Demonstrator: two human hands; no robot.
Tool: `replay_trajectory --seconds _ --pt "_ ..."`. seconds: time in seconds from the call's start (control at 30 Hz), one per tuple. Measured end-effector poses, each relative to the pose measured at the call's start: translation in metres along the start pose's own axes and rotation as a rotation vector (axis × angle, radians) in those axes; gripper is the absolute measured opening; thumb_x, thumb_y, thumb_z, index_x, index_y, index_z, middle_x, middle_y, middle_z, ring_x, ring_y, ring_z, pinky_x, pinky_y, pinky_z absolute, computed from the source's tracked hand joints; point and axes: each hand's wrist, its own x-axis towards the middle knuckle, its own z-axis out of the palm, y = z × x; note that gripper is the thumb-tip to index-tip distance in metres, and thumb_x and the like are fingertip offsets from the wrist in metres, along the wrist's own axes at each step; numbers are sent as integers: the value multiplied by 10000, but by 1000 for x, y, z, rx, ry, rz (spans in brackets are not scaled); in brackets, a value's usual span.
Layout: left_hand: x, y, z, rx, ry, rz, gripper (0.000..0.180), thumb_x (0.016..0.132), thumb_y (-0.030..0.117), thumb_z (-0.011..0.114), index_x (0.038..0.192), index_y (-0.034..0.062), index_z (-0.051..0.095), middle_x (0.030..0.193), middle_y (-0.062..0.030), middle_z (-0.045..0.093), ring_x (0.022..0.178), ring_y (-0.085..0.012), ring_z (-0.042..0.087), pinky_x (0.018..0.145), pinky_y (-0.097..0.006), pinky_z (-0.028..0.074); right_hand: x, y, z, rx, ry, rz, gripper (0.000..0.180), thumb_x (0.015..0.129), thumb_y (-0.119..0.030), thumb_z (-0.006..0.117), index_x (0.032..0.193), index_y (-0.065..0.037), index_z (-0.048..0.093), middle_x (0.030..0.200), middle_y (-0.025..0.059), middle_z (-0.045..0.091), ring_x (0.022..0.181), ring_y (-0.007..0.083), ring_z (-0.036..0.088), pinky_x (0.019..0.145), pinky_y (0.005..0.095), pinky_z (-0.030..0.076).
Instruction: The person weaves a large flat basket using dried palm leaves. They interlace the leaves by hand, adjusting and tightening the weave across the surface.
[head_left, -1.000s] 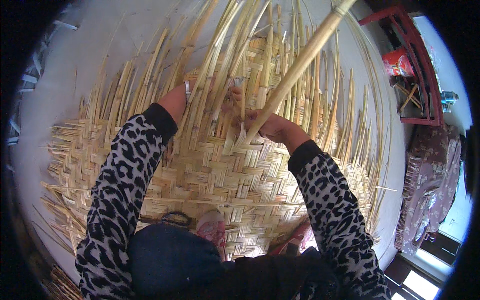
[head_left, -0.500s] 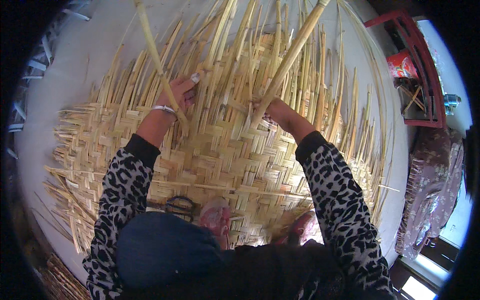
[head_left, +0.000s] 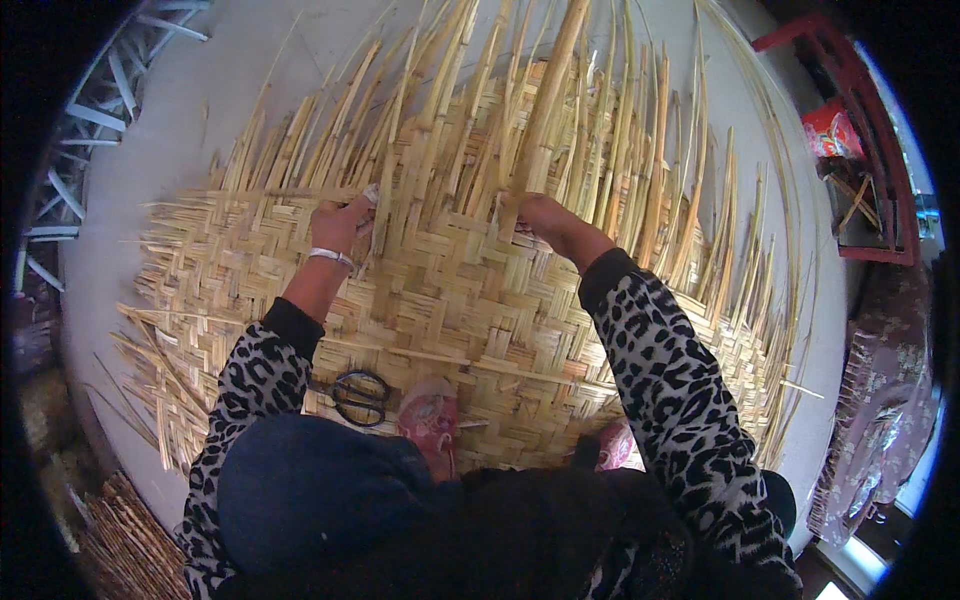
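Note:
A half-woven mat of split cane (head_left: 440,310) spreads over the floor in front of me, its loose strips fanning out at the far edge. My left hand (head_left: 340,225), with a bracelet at the wrist and a white wrap on the thumb, is closed at the base of the upright strips. It pinches the end of a cane strip (head_left: 280,192) lying crosswise to the left. My right hand (head_left: 548,222) is closed around the lower part of a thick upright cane strip (head_left: 548,105); some of its fingers are hidden behind it.
Black-handled scissors (head_left: 360,397) lie on the mat beside my pink shoe (head_left: 428,415). White metal bars (head_left: 95,115) stand at far left, and a bundle of stalks (head_left: 130,540) lies at lower left. A red frame (head_left: 850,90) and a patterned cloth (head_left: 880,390) are at right.
The slanting strip across my left hand is gone from there; a strip now lies crosswise at that hand. The strip in my right hand stands more upright. More of the scissors shows.

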Motion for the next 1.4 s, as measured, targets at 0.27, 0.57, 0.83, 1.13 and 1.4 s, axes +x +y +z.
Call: replay_trajectory --seconds 0.27,0.57,0.83,1.13,1.4 --pt "12 -17 -10 -177 -35 -159 173 806 72 661 937 -31 613 866 -148 677 732 -227 683 639 -337 582 -20 2 4 329 141 86 314 978 -293 426 1045 -42 603 950 50 625 865 160 592 812 319 473" --pt "12 50 -65 75 74 108 230 890 180 649 1064 39 596 980 -84 685 853 -186 686 663 -294 568 -56 9 50 -454 673 -401 296 888 -151 535 1140 4 552 1041 207 583 1010 388 557 874 428 457" --pt "51 38 -83 268 155 218 299 804 160 714 1024 -40 678 846 -116 697 720 -168 692 572 -277 572 -61 -16 77 -1193 254 -548 341 743 -73 589 1081 -30 571 1089 140 569 1079 325 528 877 418 459" --pt "86 4 -104 34 161 158 259 792 108 713 1015 -21 685 824 -87 685 681 -149 665 566 -278 563 23 -91 109 -964 79 -497 144 806 -57 536 935 -7 573 906 215 607 844 409 618 743 484 506" --pt "98 11 -134 -35 200 318 203 857 120 652 1007 -16 643 803 -71 656 712 -148 653 610 -274 578 107 -106 169 -833 41 -483 207 788 -97 550 976 -22 597 945 230 613 891 412 612 783 492 499"
